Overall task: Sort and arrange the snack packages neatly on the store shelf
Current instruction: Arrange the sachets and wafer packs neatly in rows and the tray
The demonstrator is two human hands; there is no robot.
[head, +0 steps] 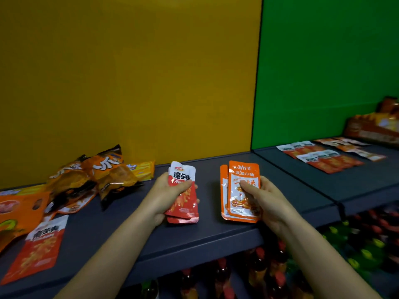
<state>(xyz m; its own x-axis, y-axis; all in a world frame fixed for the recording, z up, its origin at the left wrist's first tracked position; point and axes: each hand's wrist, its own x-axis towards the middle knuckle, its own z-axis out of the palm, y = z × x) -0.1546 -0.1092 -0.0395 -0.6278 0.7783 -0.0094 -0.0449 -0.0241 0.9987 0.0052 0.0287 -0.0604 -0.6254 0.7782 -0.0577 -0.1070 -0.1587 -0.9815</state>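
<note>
Fingers on both sides are closed around small stacks of snack packs, thumbs pressed flat on the front of the top one. Left hand [167, 194] has the red-and-white packs [183, 192], held upright-ish with the long axis running away from the camera, white top end pointing at the back wall, leaning a touch to the left. Looks like two or three in that stack, can't say exactly. Right hand [262, 200] grips the orange packs [241, 190] the same way, long axis pointing at the wall, orange header at the far end, at least two fanned slightly apart. Both stacks hover just over the middle of the dark grey shelf [129, 221], near each other but not touching.

Going left to right on the shelf: far left there's a big orange bag [17, 214], then a larger red-and-white pack [41, 247] lying flat near the front edge, and behind that a messy heap of orange-and-black bags [90, 180] with a yellow packet [142, 169] behind it. Back wall is a yellow panel [129, 72], then a green panel [328, 61]. Under the green one, a second shelf section has flat rows of red-and-white packs [319, 157], with an orange display box [371, 128] at the far right. Bottles with coloured caps [362, 240] sit on the level below, blurry.
</note>
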